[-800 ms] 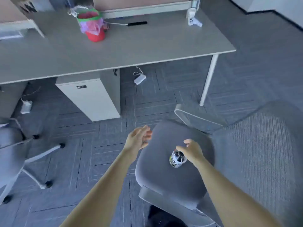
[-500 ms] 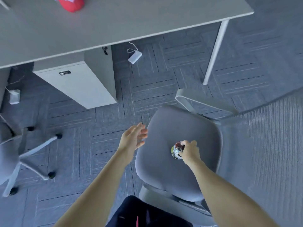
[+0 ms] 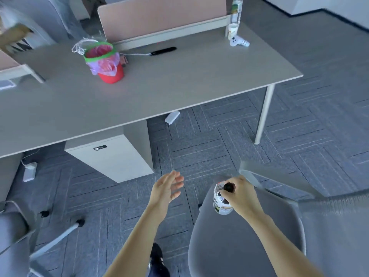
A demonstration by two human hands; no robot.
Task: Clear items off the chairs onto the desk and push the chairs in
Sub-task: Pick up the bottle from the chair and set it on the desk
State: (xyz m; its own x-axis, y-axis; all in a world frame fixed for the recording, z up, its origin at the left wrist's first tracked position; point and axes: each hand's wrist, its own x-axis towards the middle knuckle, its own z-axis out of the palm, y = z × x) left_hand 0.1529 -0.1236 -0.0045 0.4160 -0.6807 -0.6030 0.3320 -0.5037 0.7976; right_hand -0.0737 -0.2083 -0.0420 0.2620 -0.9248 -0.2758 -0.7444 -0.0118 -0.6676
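Grey fabric fills the lower right, where the seat of a chair runs off the bottom edge and its mesh backrest smears into blur at the right margin. A second chair is cut by the left edge, showing only part of its seat and two wheeled legs. The small bottle carries a printed label too blurred to read, and its far side is hidden behind the right hand, which grips it around the dark cap and neck with fingers curled tight; whether its base touches the seat or hangs just above cannot be told. It sits over the front left part of the seat, well apart from the desk. The left hand hovers over the carpet just left of the seat, fingers spread and loose, holding nothing, near the bottle but not touching it. On the desk stand a red bin with a pink liner, a black device on a white cable, and a white controller by a tall clear bottle cut off at the top. A dark shoe shows between the forearms.
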